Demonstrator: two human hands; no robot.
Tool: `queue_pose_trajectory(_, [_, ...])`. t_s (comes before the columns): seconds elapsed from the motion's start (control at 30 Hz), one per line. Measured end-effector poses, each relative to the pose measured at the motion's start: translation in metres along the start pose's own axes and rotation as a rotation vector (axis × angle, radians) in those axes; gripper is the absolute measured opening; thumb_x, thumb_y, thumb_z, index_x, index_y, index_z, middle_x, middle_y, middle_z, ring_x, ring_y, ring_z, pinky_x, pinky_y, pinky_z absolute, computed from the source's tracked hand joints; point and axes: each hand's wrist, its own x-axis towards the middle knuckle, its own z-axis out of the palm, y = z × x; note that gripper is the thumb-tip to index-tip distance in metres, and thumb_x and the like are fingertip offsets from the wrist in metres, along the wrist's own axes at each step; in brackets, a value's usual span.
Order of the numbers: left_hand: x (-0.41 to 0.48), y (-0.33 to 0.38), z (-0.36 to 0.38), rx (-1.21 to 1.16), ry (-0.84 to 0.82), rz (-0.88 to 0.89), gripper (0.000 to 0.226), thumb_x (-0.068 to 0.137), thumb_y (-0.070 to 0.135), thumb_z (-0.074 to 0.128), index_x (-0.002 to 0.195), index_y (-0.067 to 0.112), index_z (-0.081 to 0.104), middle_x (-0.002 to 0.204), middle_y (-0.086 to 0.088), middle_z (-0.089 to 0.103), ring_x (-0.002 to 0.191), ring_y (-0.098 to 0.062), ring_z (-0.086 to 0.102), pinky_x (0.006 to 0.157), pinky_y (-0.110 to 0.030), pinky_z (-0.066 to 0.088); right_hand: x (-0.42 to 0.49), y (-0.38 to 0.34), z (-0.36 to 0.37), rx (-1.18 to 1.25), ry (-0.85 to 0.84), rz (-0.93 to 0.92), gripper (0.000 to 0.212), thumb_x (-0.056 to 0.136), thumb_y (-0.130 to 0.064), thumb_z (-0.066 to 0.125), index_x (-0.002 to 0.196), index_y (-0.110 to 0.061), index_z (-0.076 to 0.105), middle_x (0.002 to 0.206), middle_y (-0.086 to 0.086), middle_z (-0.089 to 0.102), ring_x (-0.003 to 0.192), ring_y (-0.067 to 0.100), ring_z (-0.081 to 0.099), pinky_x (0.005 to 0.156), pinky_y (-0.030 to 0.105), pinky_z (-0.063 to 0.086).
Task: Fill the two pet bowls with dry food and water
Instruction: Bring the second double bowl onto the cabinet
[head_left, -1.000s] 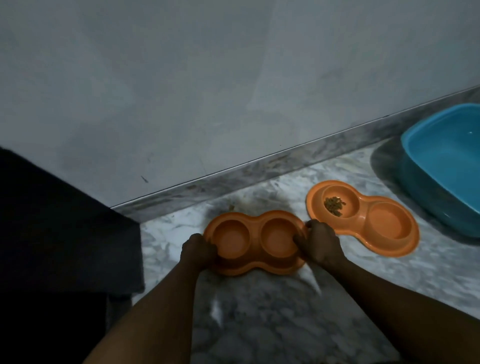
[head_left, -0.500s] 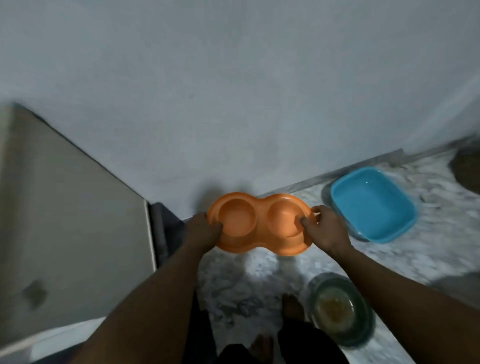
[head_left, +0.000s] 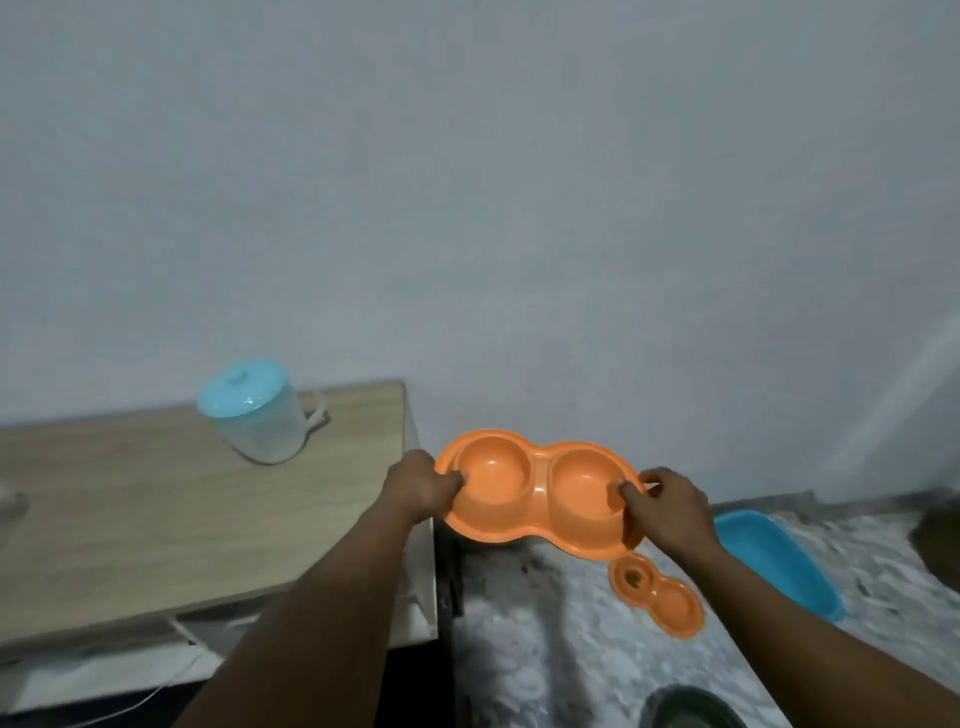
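I hold an empty orange double pet bowl (head_left: 540, 488) in the air, level, just right of a wooden table. My left hand (head_left: 421, 483) grips its left end and my right hand (head_left: 670, 506) grips its right end, thumbs inside the cups. A second orange double bowl (head_left: 660, 595) lies on the marble floor below, with some dry food in its left cup. A clear jug with a pale blue lid (head_left: 260, 415) stands on the table at the back.
The light wooden table (head_left: 156, 519) fills the left side, its right edge beside my left hand. A blue plastic tub (head_left: 779, 561) sits on the floor at right. A dark round bowl (head_left: 691, 709) shows at the bottom edge. A plain wall is straight ahead.
Both hands lifted the empty orange bowl off the floor and raised it to table height. The view rose with it, so the table top and jug came into sight.
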Motion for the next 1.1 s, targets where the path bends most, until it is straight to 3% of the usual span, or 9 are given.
queue_pose_trajectory(0.1, [-0.034, -0.036, -0.029, -0.009, 0.038, -0.035, 0.041, 0.084, 0.043, 0.069, 0.099, 0.005, 0.062, 0.103, -0.016, 0.068, 0.098, -0.036, 0.065, 0.085, -0.041, 0.056, -0.043, -0.018, 0.014, 0.040, -0.021, -0.029, 0.045, 0.088, -0.042, 0.067, 0.120, -0.010, 0.066, 0.110, 0.012, 0.071, 0.107, 0.031, 0.062, 0.087, 0.037, 0.045])
queue_pose_trajectory(0.23, [-0.078, -0.102, -0.069, 0.002, 0.035, -0.085, 0.040, 0.081, 0.044, 0.072, 0.065, 0.012, 0.054, 0.072, -0.011, 0.064, 0.076, -0.030, 0.063, 0.065, -0.031, 0.048, -0.096, -0.047, 0.043, 0.048, -0.104, -0.060, 0.041, 0.088, -0.040, 0.068, 0.115, -0.010, 0.068, 0.109, 0.011, 0.071, 0.105, 0.030, 0.062, 0.088, 0.040, 0.050])
queue_pose_trajectory(0.33, [-0.102, -0.149, -0.105, -0.011, 0.080, -0.127, 0.045, 0.080, 0.045, 0.074, 0.058, 0.014, 0.050, 0.059, -0.005, 0.055, 0.064, -0.026, 0.054, 0.054, -0.029, 0.038, -0.123, -0.081, 0.074, 0.029, -0.165, -0.113, 0.039, 0.087, -0.040, 0.068, 0.113, -0.011, 0.069, 0.105, 0.010, 0.071, 0.097, 0.028, 0.062, 0.086, 0.038, 0.051])
queue_pose_trajectory(0.57, [-0.093, -0.253, -0.193, -0.047, 0.178, -0.223, 0.040, 0.083, 0.044, 0.071, 0.073, 0.007, 0.059, 0.079, -0.013, 0.067, 0.079, -0.032, 0.066, 0.069, -0.035, 0.053, -0.158, -0.183, 0.174, -0.016, -0.254, -0.228, 0.040, 0.087, -0.041, 0.065, 0.113, -0.011, 0.068, 0.112, 0.011, 0.070, 0.106, 0.030, 0.062, 0.090, 0.041, 0.051])
queue_pose_trajectory(0.9, [0.023, -0.368, -0.279, 0.061, 0.156, -0.208, 0.047, 0.087, 0.047, 0.065, 0.103, 0.003, 0.063, 0.097, -0.013, 0.063, 0.101, -0.034, 0.062, 0.073, -0.032, 0.043, -0.151, -0.280, 0.340, -0.029, -0.187, -0.139, 0.043, 0.090, -0.039, 0.064, 0.120, -0.009, 0.065, 0.118, 0.015, 0.069, 0.109, 0.034, 0.062, 0.090, 0.044, 0.051])
queue_pose_trajectory(1.1, [0.056, -0.399, -0.288, 0.081, 0.063, -0.193, 0.055, 0.091, 0.043, 0.063, 0.128, 0.003, 0.054, 0.131, -0.016, 0.057, 0.119, -0.032, 0.055, 0.090, -0.032, 0.042, -0.150, -0.296, 0.387, -0.065, -0.177, -0.063, 0.043, 0.093, -0.036, 0.062, 0.125, -0.007, 0.063, 0.119, 0.015, 0.067, 0.109, 0.034, 0.062, 0.082, 0.036, 0.045])
